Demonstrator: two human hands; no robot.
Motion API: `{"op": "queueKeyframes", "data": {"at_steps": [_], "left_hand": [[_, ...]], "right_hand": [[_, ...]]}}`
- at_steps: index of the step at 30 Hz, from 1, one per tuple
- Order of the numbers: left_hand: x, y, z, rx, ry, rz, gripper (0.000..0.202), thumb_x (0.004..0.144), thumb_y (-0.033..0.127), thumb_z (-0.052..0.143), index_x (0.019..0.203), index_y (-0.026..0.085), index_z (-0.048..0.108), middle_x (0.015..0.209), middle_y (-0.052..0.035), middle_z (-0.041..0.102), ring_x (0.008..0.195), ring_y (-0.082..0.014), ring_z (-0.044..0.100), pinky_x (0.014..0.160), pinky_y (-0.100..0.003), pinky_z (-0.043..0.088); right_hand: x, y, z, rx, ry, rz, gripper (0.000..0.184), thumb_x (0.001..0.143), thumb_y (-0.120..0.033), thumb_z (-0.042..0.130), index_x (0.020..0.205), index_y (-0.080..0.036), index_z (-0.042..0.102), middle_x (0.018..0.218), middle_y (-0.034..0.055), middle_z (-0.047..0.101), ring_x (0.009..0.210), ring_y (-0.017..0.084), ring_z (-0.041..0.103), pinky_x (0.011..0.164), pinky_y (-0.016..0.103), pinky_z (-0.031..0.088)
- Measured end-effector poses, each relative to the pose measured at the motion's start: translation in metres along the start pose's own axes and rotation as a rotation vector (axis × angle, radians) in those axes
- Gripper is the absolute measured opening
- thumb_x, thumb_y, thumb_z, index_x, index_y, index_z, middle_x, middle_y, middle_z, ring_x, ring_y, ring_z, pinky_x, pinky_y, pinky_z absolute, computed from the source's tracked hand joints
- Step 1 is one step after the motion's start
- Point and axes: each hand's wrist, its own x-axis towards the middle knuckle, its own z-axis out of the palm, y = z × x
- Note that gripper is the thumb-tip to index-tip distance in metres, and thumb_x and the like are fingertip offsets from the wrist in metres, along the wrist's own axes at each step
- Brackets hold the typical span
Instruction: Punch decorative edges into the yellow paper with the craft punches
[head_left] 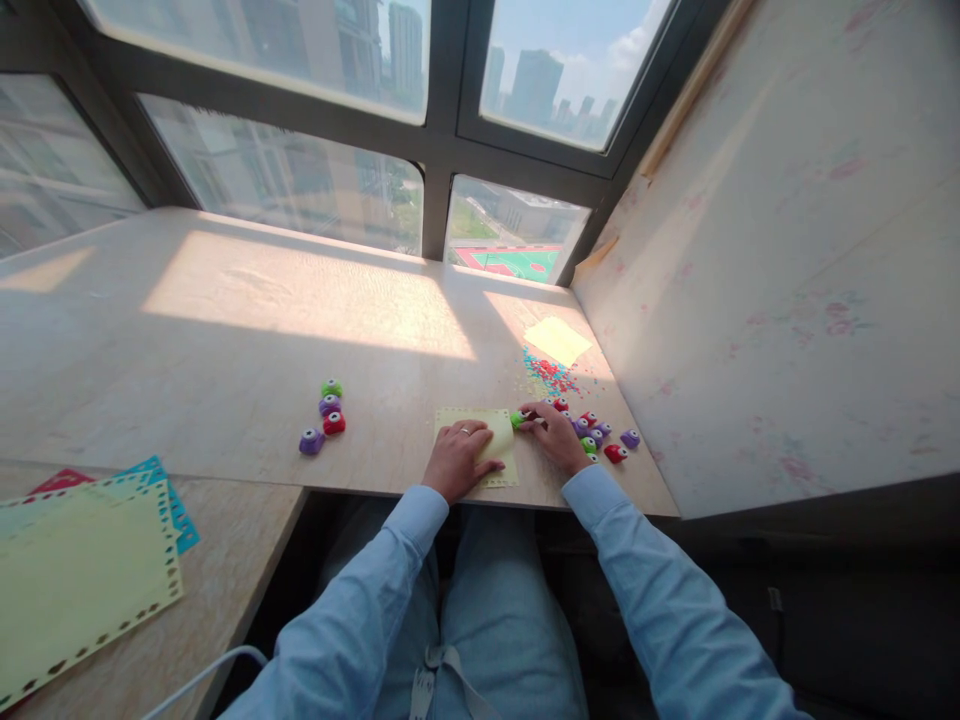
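Just left of the right hand, its fingers pinched round a green punch, lies the sheet, long axis seemingly front to back; the left hand presses it, loosely spread, gripping nothing; the punch sits nearest, at its edge.

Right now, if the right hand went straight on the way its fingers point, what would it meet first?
Beyond the green punch in the right hand, probably the pale yellow sheet under the left hand; depth is unclear.
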Motion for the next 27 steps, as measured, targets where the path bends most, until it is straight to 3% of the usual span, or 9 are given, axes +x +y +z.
{"op": "queueKeyframes", "data": {"at_steps": [14,22,27], "left_hand": [[-0.001,0.002,-0.003,-0.009,-0.026,-0.011,0.048,0.08,0.052,0.07,0.116,0.021,0.064,0.125,-0.011,0.064,0.118,-0.0295,0.055,0.098,-0.045,0.041],[-0.003,0.005,-0.006,0.002,-0.028,0.007,0.049,0.08,0.052,0.07,0.116,0.019,0.064,0.126,-0.0118,0.063,0.118,-0.0293,0.055,0.097,-0.045,0.041],[-0.005,0.004,-0.004,0.004,-0.001,0.028,0.045,0.081,0.05,0.07,0.114,0.021,0.065,0.125,-0.0117,0.063,0.118,-0.0292,0.055,0.097,-0.046,0.042]], "right_hand": [[0.006,-0.008,-0.001,-0.045,-0.089,-0.075,0.02,0.08,-0.031,0.066,0.096,-0.02,0.069,0.096,0.0057,0.068,0.078,0.018,0.063,0.077,0.034,0.051],[-0.005,-0.019,0.019,-0.149,0.08,-0.045,0.024,0.082,-0.031,0.064,0.102,-0.019,0.071,0.09,0.0061,0.063,0.071,0.018,0.058,0.074,0.036,0.052],[-0.014,-0.026,0.021,-0.102,0.103,-0.024,0.025,0.087,-0.033,0.059,0.104,-0.019,0.072,0.091,0.0073,0.064,0.073,0.019,0.06,0.071,0.035,0.052]]}}
